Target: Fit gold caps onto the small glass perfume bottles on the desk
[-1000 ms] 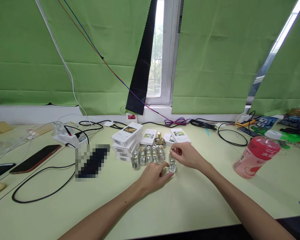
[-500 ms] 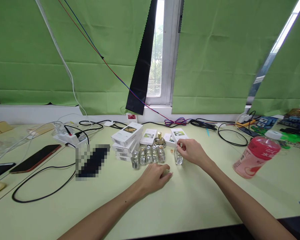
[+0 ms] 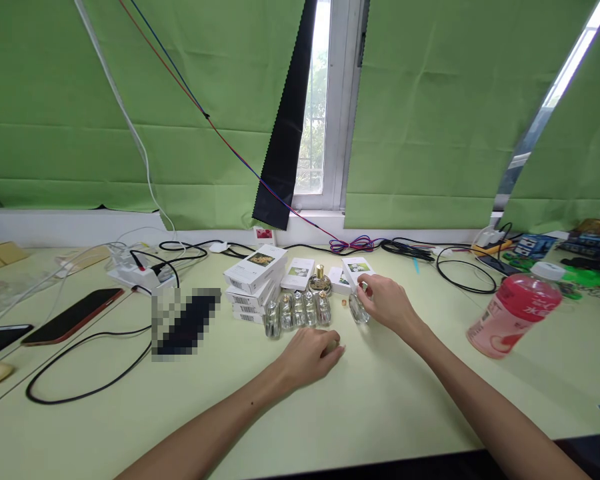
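My right hand pinches a small clear glass perfume bottle by its top, and the bottle leans over at a tilt. A tiny gold ring-like piece lies just left of it. My left hand rests on the table with its fingers curled in; whatever they hold, if anything, is hidden. Beyond it stands a row of several small glass bottles. Behind the row is a rounder bottle with a gold cap. White boxes are stacked to the left, and a white box lies behind my right hand.
A pink drink bottle stands on the right of the table. Phones, a power strip and looping cables lie to the left. More cables run along the back below the green blinds.
The glass bottle in my right hand has gone from nearly upright to tilted, its base swinging to the right. My left hand has stayed in place.
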The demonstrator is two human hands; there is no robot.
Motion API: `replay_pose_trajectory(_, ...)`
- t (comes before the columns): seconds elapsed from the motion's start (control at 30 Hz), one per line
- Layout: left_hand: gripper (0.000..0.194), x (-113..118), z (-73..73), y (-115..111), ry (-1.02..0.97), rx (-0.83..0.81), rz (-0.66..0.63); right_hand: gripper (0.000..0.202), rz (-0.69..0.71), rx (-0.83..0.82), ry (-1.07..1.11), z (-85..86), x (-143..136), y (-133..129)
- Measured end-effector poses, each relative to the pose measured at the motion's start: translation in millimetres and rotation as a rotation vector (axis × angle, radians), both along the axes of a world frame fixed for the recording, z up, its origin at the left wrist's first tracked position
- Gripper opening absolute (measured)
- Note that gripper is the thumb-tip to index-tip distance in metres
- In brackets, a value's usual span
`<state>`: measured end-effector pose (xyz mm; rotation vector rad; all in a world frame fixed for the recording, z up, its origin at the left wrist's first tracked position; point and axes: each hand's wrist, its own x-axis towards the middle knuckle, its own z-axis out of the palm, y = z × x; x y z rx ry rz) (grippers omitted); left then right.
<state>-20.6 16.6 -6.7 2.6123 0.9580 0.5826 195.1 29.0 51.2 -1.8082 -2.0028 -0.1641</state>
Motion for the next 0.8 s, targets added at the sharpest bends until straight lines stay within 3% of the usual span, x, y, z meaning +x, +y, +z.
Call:
replay_pose_trajectory(0.27, 0.026, -1, -0.9, 0, 0.010, 0.006, -0.005, 0.021, -0.037, -0.009, -0.071, 2.6, -1, -3)
replay_pose_trajectory(0.47, 0.025, 0, -1.8, 1, 0.010, 0.020, 0.000, 0.024, -0.090, 0.083, -0.107, 4.1, -16, -11)
replay_pose_trajectory(0.57, 0.025, 0, -1.9, 1, 0.006, 0.015, -0.002, 0.026, -0.018, 0.079, -0.136, -2.6, -31, -15)
replay_pose_trajectory(0.7, 0.025, -1, -2.3, 1, 0.003, 0.017, -0.012, 0.025, 0.071, -0.057, -0.083, -19.0, -46, -15)
replay_pose_trajectory(0.8, 0.025, -1, -2.3, 0, 0.005, 0.025, -0.019, 0.036, 0.078, -0.159, -0.017, -28.9, -50, -14)
